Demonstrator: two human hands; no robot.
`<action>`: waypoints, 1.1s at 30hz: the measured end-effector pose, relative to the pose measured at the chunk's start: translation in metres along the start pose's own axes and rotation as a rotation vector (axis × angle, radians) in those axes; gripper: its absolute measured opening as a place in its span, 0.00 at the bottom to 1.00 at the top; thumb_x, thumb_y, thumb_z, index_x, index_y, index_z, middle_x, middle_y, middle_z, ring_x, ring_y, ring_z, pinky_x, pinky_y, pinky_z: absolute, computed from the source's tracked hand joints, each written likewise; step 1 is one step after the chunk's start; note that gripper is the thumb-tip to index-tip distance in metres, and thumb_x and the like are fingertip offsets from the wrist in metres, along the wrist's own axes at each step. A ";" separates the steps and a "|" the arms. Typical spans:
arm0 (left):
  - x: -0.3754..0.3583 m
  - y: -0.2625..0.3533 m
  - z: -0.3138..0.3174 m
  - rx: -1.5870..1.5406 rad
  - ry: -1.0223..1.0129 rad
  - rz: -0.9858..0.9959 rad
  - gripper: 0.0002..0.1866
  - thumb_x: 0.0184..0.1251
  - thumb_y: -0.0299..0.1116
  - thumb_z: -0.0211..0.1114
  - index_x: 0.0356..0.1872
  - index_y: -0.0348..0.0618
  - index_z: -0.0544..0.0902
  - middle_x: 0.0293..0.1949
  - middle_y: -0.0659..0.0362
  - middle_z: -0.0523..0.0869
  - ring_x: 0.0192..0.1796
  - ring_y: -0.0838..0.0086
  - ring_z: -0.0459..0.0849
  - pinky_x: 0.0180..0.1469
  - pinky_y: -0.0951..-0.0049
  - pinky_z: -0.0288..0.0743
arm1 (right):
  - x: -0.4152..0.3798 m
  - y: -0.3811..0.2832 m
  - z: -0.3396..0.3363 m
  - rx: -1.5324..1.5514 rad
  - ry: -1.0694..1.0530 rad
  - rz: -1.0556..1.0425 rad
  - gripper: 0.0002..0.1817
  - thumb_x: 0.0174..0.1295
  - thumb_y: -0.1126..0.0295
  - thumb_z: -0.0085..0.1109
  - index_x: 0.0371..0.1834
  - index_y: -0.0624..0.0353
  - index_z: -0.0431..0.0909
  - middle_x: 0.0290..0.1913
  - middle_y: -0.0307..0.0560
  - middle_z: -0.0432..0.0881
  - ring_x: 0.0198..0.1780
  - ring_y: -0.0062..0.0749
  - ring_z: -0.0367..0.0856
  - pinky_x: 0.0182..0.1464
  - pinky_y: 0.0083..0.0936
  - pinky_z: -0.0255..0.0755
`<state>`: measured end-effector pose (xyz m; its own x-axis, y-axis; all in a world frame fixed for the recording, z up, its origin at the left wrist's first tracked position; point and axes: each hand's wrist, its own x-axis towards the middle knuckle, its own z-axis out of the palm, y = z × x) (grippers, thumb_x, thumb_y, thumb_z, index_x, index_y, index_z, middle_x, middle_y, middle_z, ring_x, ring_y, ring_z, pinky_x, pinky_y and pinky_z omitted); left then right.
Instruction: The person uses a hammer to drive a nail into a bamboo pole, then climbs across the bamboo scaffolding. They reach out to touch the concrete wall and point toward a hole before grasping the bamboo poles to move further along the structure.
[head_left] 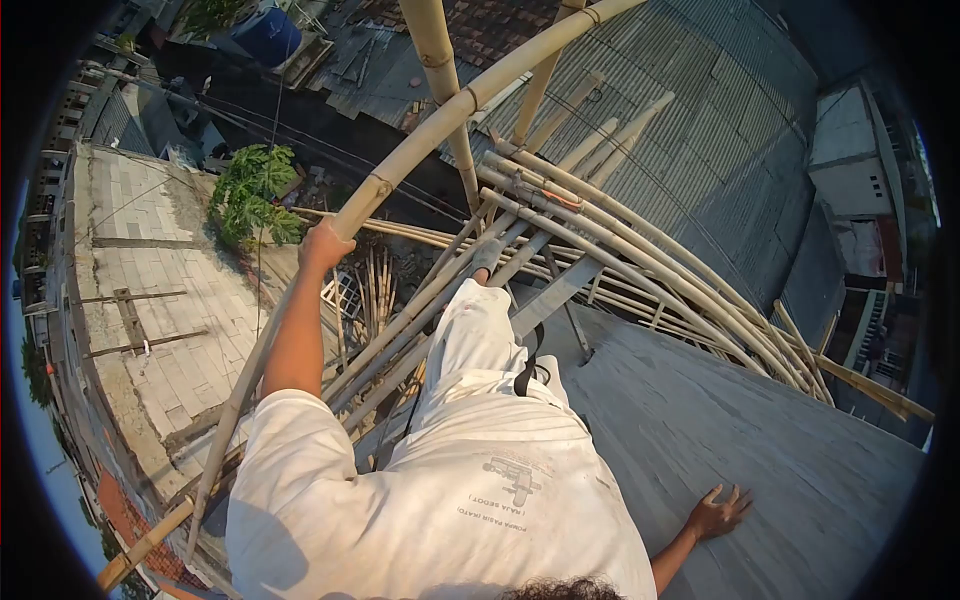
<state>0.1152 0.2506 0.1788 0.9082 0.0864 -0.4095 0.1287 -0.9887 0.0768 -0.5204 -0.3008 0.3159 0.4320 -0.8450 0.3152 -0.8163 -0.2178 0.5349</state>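
My left hand is wrapped round a long curving bamboo pole that runs from upper right to lower left. My right hand rests with spread fingers against a broad grey cement surface at lower right. Between my arms shows my white shirt with faded print. One leg in white trousers stretches forward, and its bare foot is on bamboo poles. A black strap hangs at my waist.
An upright bamboo pole crosses the curved one. Bundled bamboo poles and a metal beam lie ahead. Far below are a corrugated roof, a pale block roof, a leafy tree and a blue tank.
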 end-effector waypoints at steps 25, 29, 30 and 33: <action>-0.005 0.002 -0.005 0.007 0.004 -0.001 0.30 0.48 0.46 0.74 0.52 0.48 0.75 0.50 0.47 0.85 0.56 0.51 0.82 0.57 0.52 0.76 | 0.007 -0.019 -0.024 -0.204 -0.138 0.021 0.18 0.63 0.50 0.59 0.56 0.35 0.81 0.74 0.24 0.64 0.74 0.32 0.61 0.72 0.38 0.57; -0.003 0.001 -0.005 0.009 0.007 0.016 0.29 0.49 0.47 0.74 0.52 0.48 0.75 0.50 0.47 0.85 0.56 0.51 0.82 0.57 0.53 0.76 | 0.008 -0.021 -0.024 -0.244 -0.155 0.030 0.19 0.63 0.49 0.58 0.56 0.34 0.81 0.74 0.23 0.64 0.74 0.31 0.61 0.71 0.38 0.57; -0.004 0.001 -0.005 0.009 0.004 0.010 0.29 0.49 0.47 0.74 0.52 0.48 0.75 0.50 0.47 0.85 0.56 0.51 0.82 0.57 0.53 0.76 | 0.008 -0.020 -0.025 -0.253 -0.156 0.034 0.19 0.63 0.49 0.58 0.56 0.34 0.81 0.74 0.23 0.64 0.74 0.30 0.60 0.71 0.38 0.57; -0.004 0.002 -0.006 0.011 -0.006 0.002 0.29 0.49 0.47 0.74 0.52 0.48 0.75 0.50 0.47 0.85 0.56 0.52 0.83 0.57 0.53 0.76 | 0.008 -0.024 -0.029 -0.282 -0.168 0.028 0.18 0.65 0.48 0.56 0.55 0.35 0.81 0.74 0.24 0.64 0.74 0.30 0.60 0.72 0.40 0.57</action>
<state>0.1143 0.2494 0.1858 0.9061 0.0842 -0.4146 0.1227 -0.9902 0.0671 -0.4862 -0.2883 0.3286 0.3226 -0.9225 0.2120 -0.6788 -0.0694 0.7310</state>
